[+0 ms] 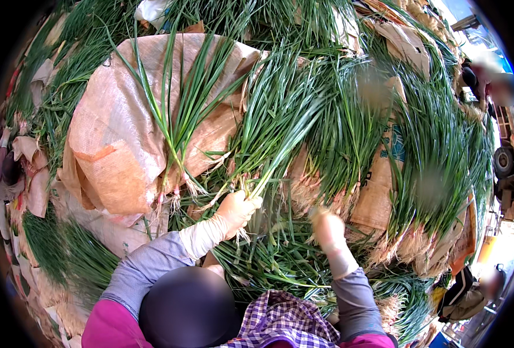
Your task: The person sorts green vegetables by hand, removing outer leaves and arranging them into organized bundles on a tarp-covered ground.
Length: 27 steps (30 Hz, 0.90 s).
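Observation:
My left hand (239, 211), in a pale glove, is closed around the lower ends of a few scallion-like green stalks (262, 181). Their leaves point up and to the right, and pale roots hang below the fist. To the right, my right hand (329, 228) is raised over loose leaves, apart from the held stalks; motion smears its fingers. A small bunch of the same stalks (178, 130) lies on a tan woven sack (114, 145), just up and left of my left hand.
Bunches of rooted greens (350, 127) stretch along the far side and right, with a folded printed sack (376, 191) among them. Loose leaves (268, 255) cover the ground before me. Other people (466, 296) are at the right and left edges. A wheel (504, 162) shows far right.

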Each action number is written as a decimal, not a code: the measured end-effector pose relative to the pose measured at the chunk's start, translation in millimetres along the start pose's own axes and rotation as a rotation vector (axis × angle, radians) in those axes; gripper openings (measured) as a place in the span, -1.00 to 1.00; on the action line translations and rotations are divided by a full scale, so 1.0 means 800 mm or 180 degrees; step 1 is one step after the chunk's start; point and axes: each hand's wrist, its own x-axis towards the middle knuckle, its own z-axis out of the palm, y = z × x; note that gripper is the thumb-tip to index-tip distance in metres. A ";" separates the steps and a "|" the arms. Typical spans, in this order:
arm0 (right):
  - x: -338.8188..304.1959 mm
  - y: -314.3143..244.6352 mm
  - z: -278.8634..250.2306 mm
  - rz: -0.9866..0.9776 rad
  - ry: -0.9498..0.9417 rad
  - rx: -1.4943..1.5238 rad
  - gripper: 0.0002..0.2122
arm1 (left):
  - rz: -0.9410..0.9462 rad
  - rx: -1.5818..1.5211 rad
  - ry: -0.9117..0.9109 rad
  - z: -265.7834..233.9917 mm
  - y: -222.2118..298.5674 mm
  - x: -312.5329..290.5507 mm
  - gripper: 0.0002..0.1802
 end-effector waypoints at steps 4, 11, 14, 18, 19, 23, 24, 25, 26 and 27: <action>-0.034 -0.049 -0.032 -0.1167 -0.1326 -0.0140 -0.49 | -0.0518 -0.0784 -0.0662 -0.012 -0.005 -0.004 -0.57; 0.049 -0.103 -0.018 -0.2064 0.0680 0.3124 -0.53 | -0.1348 -0.1765 -0.1561 -0.005 -0.002 -0.009 -0.46; 0.031 -0.107 -0.025 -0.1554 0.1063 0.2131 -0.87 | -0.1532 -0.1909 -0.1728 -0.014 0.012 -0.017 -0.40; 0.025 -0.040 0.024 -0.0696 0.0837 0.1487 -0.81 | -0.0571 -0.2083 -0.2346 0.000 0.034 -0.042 -0.55; 0.008 -0.045 0.030 -0.1709 0.0611 0.0099 -0.75 | -0.0133 -0.2080 -0.2335 0.001 0.043 -0.044 -0.60; -0.013 -0.016 -0.028 -0.0934 0.0678 0.1723 -0.83 | 0.0867 -0.1343 -0.2037 -0.004 0.043 -0.029 -0.72; 0.002 0.013 -0.030 0.0137 0.1993 0.1486 -0.86 | 0.0648 -0.1260 -0.1884 -0.002 0.037 -0.023 -0.70; 0.023 0.043 -0.042 0.0864 0.2279 0.1232 -0.85 | 0.0282 -0.1282 -0.1560 -0.007 0.023 -0.013 -0.68; 0.029 0.071 -0.058 0.0881 0.3138 0.0411 -0.80 | 0.0174 -0.1166 -0.1396 0.001 0.013 -0.008 -0.64; 0.040 0.087 -0.068 0.1241 0.3057 -0.0027 -0.68 | 0.0043 -0.1042 -0.1221 0.006 0.005 -0.005 -0.59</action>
